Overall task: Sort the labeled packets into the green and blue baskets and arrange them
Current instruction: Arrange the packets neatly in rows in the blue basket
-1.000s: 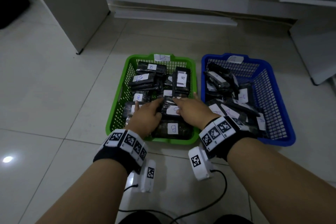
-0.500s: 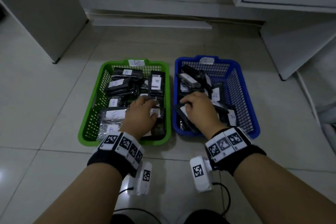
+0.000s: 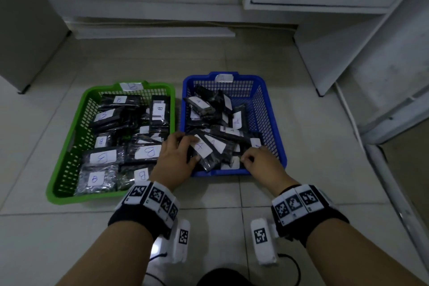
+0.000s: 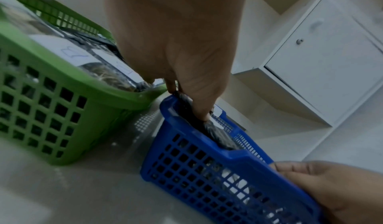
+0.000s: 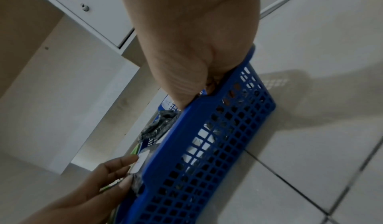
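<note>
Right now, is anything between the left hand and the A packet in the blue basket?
Nothing visible: the left hand already grips the A packet inside the blue basket, by its near rim.

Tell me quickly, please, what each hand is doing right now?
Left hand: grips an A-labelled packet in the blue basket.
Right hand: fingers curled among packets; hold cannot be told.

We wear a black wristband (image 3: 141, 212) on each bare forearm, ringed with white square-code marker tiles (image 3: 293, 202). A white camera module (image 3: 263, 241) with black cable (image 3: 294, 267) hangs beneath each.
</note>
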Demonstrator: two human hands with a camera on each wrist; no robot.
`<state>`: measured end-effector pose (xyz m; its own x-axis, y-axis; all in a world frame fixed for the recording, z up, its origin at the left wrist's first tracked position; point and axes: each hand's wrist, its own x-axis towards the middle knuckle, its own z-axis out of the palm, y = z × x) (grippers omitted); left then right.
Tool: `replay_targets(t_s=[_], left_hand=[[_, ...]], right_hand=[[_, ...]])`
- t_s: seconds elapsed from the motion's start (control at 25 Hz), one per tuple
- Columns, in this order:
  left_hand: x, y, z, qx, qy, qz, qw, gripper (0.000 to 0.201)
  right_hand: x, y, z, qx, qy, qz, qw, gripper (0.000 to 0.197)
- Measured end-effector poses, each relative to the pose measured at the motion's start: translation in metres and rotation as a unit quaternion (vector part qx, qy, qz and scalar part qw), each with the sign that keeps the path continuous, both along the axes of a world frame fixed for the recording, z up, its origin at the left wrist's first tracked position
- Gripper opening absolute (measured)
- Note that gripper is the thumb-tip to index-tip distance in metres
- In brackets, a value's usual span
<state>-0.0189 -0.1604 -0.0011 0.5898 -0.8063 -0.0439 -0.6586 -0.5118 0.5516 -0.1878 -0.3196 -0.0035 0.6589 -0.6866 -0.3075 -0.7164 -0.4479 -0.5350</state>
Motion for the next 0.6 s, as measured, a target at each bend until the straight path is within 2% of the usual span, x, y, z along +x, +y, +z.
replay_targets(t_s=[0.12, 0.2, 0.32, 0.44, 0.52, 0.6], left_hand=[[-0.003, 0.000, 0.003, 0.013, 0.007, 0.014, 1.000, 0.048], [-0.005, 0.001, 0.006, 0.041, -0.001, 0.032, 0.999, 0.055], [-0.010, 0.004, 0.012, 0.092, -0.034, 0.038, 0.994, 0.068], [-0.014, 0.003, 0.018, 0.142, -0.068, 0.031, 0.987, 0.068], [-0.013, -0.003, 0.019, 0.114, -0.060, 0.037, 0.991, 0.058], [-0.010, -0.014, 0.019, 0.048, -0.077, 0.023, 0.996, 0.046]], right_hand=[[0.000, -0.001, 0.002, 0.055, -0.010, 0.001, 0.998, 0.026], [0.002, 0.000, 0.010, 0.090, 0.014, 0.020, 0.996, 0.028], [0.000, 0.005, 0.014, 0.103, 0.047, 0.034, 0.993, 0.030], [-0.011, 0.007, 0.017, 0.106, 0.070, 0.074, 0.989, 0.028], [-0.013, 0.004, 0.024, 0.089, 0.126, 0.120, 0.981, 0.022], [-0.006, -0.008, 0.028, 0.042, 0.132, 0.087, 0.987, 0.024]])
